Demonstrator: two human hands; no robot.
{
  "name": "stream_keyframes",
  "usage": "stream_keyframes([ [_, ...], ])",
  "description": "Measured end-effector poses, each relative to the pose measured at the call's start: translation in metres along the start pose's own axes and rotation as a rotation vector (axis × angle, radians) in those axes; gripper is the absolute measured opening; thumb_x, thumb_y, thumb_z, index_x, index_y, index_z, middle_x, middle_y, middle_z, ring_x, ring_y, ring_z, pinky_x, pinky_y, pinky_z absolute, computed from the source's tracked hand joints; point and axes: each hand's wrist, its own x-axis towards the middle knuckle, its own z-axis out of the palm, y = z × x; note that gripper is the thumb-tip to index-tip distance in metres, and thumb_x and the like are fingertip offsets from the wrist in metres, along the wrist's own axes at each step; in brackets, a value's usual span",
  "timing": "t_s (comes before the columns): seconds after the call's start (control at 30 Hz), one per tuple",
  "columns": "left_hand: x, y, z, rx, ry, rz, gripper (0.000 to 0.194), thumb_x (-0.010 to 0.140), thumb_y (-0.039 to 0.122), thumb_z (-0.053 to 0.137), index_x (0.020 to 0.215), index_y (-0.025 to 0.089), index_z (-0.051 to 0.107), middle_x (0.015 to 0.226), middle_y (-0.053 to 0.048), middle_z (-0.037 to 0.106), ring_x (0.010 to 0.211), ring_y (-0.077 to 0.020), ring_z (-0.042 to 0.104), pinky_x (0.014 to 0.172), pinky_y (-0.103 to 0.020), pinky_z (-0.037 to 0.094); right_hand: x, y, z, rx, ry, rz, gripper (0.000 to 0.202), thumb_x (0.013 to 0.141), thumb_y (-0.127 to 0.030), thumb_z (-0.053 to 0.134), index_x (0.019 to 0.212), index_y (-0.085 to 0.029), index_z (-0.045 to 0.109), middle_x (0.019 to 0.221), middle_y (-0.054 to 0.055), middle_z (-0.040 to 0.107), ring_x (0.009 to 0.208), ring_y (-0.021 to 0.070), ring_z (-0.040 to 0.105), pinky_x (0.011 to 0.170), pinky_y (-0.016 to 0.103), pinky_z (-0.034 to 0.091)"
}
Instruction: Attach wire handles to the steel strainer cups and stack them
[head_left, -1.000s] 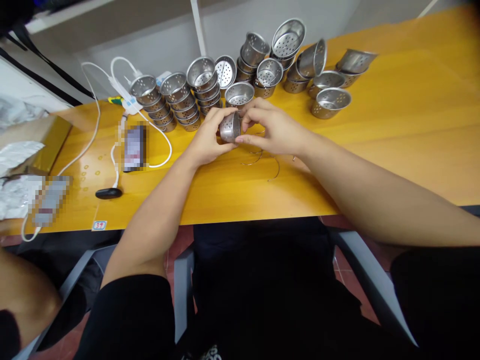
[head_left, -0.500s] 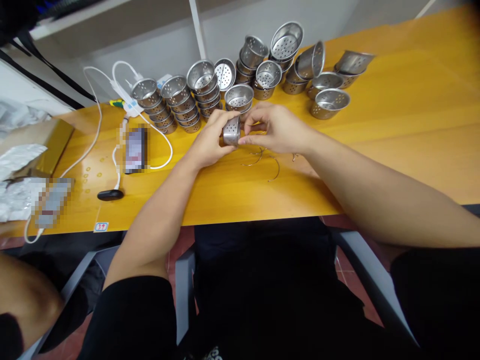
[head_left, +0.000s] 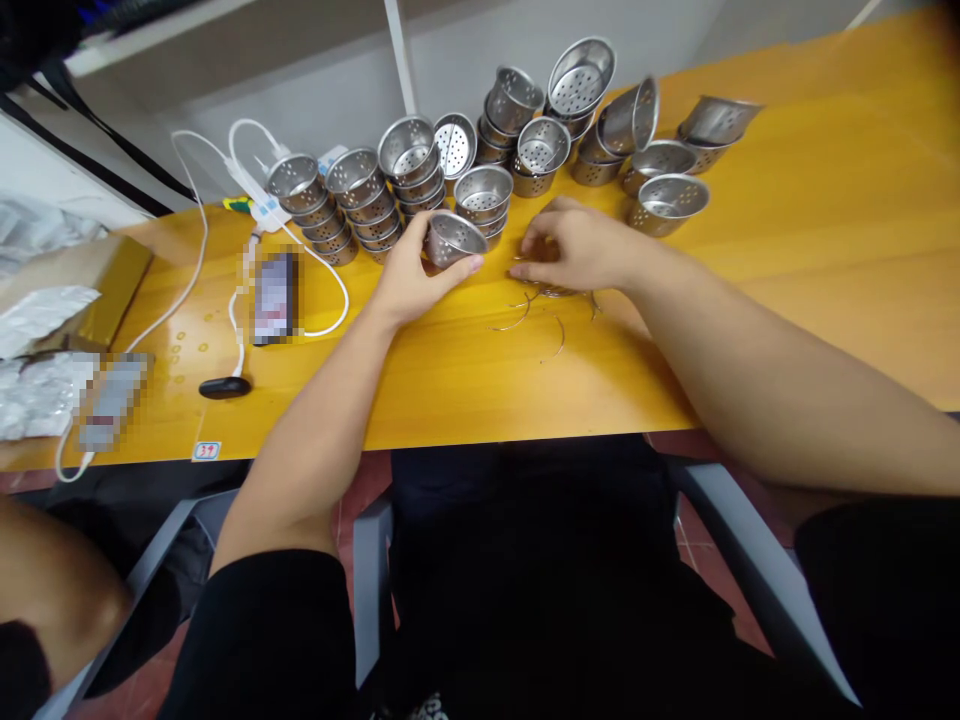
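My left hand (head_left: 412,280) is closed around a small perforated metal cup (head_left: 456,240), its mouth tilted up and toward the right. Just right of it, my right hand (head_left: 577,245) hovers low over the table with its fingers curled and the thumb apart from them. Thin curved metal wires (head_left: 559,292) lie under and beside that hand, partly hidden by it. A shallow stack of the same cups (head_left: 484,193) stands right behind the held cup.
Stacks of perforated cups (head_left: 356,190) line the back of the table (head_left: 450,390); more cups (head_left: 671,203) stand at the right. To the left are a phone (head_left: 274,298), white cables, a black oval device (head_left: 224,387) and a cardboard box (head_left: 120,285). Another person's arm (head_left: 60,600) shows at lower left.
My right hand has moved right, off the cup and over the wires. In my left hand the cup has turned from lying sideways to mouth up.
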Motion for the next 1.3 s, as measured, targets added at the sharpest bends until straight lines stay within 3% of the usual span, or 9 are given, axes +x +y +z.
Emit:
stream_keyframes([
  [0.17, 0.004, -0.012, 0.008, -0.005, 0.079, 0.024, 0.109, 0.102, 0.119, 0.066, 0.171, 0.035, 0.067, 0.171, -0.018, 0.077, 0.169, -0.0425, 0.075, 0.148, -0.066, 0.061, 0.010, -0.019, 0.015, 0.083, 0.185, 0.027, 0.080, 0.111, -0.095, 0.087, 0.159, -0.031, 0.079, 0.154, 0.022, 0.082, 0.141, 0.0504, 0.075, 0.125, 0.075, 0.067],
  [0.27, 0.007, -0.020, 0.008, -0.015, 0.105, 0.027, 0.104, 0.107, 0.118, 0.054, 0.172, 0.038, 0.064, 0.174, -0.017, 0.075, 0.172, -0.0415, 0.073, 0.151, -0.066, 0.059, 0.018, -0.033, 0.023, 0.158, 0.169, 0.014, 0.100, 0.110, -0.089, 0.088, 0.192, -0.043, 0.056, 0.181, 0.017, 0.074, 0.169, 0.0530, 0.066, 0.134, 0.083, 0.065],
  [0.33, 0.008, -0.023, 0.008, -0.031, 0.109, 0.018, 0.100, 0.111, 0.117, 0.046, 0.171, 0.038, 0.061, 0.172, -0.017, 0.076, 0.173, -0.0407, 0.073, 0.152, -0.065, 0.057, 0.021, -0.035, 0.027, 0.193, 0.136, -0.002, 0.110, 0.109, -0.087, 0.088, 0.200, -0.045, 0.046, 0.190, 0.015, 0.069, 0.178, 0.0513, 0.061, 0.141, 0.085, 0.062],
  [0.53, 0.012, -0.025, 0.009, -0.086, 0.194, 0.027, 0.096, 0.108, 0.121, 0.032, 0.172, 0.052, 0.051, 0.173, -0.008, 0.079, 0.171, -0.0351, 0.076, 0.158, -0.062, 0.054, 0.018, -0.037, 0.025, 0.184, 0.091, 0.013, 0.086, 0.116, -0.089, 0.079, 0.184, -0.038, 0.067, 0.168, 0.019, 0.083, 0.154, 0.0492, 0.078, 0.133, 0.078, 0.069],
  [0.67, 0.013, -0.018, 0.006, -0.020, 0.184, -0.017, 0.110, 0.107, 0.120, 0.019, 0.180, 0.045, 0.051, 0.177, -0.014, 0.076, 0.179, -0.0357, 0.069, 0.159, -0.061, 0.051, 0.017, -0.048, 0.025, 0.176, 0.083, -0.012, 0.093, 0.116, -0.091, 0.079, 0.191, -0.037, 0.062, 0.171, 0.020, 0.080, 0.150, 0.0475, 0.080, 0.128, 0.070, 0.073],
  [0.8, 0.013, -0.012, 0.000, -0.133, 0.248, -0.064, 0.110, 0.103, 0.125, 0.034, 0.169, 0.041, 0.061, 0.173, -0.013, 0.079, 0.174, -0.0368, 0.073, 0.159, -0.060, 0.051, 0.018, -0.047, 0.029, 0.228, 0.071, -0.002, 0.113, 0.112, -0.095, 0.085, 0.201, -0.036, 0.048, 0.177, 0.021, 0.075, 0.144, 0.0452, 0.083, 0.125, 0.067, 0.074],
  [0.97, 0.015, -0.017, -0.002, -0.236, 0.299, -0.032, 0.100, 0.108, 0.120, 0.047, 0.165, 0.040, 0.067, 0.165, -0.011, 0.082, 0.172, -0.0357, 0.075, 0.158, -0.057, 0.054, 0.016, -0.038, 0.029, 0.343, 0.062, -0.020, 0.111, 0.101, -0.109, 0.090, 0.183, -0.037, 0.072, 0.167, 0.018, 0.080, 0.136, 0.0479, 0.084, 0.124, 0.073, 0.075],
  [1.1, 0.015, -0.019, 0.001, -0.225, 0.291, 0.028, 0.092, 0.111, 0.113, 0.059, 0.169, 0.043, 0.069, 0.168, -0.011, 0.081, 0.175, -0.0374, 0.073, 0.157, -0.056, 0.055, 0.015, -0.044, 0.030, 0.348, 0.047, -0.061, 0.102, 0.103, -0.110, 0.088, 0.172, -0.034, 0.082, 0.167, 0.019, 0.081, 0.139, 0.0498, 0.084, 0.128, 0.077, 0.073],
  [1.3, 0.011, -0.004, 0.002, -0.142, 0.192, 0.078, 0.102, 0.103, 0.111, 0.078, 0.175, 0.041, 0.066, 0.176, -0.014, 0.080, 0.169, -0.0407, 0.079, 0.151, -0.060, 0.063, 0.017, -0.054, 0.034, 0.336, 0.067, -0.104, 0.115, 0.107, -0.110, 0.083, 0.192, -0.035, 0.066, 0.180, 0.020, 0.075, 0.157, 0.0516, 0.078, 0.131, 0.073, 0.073],
])
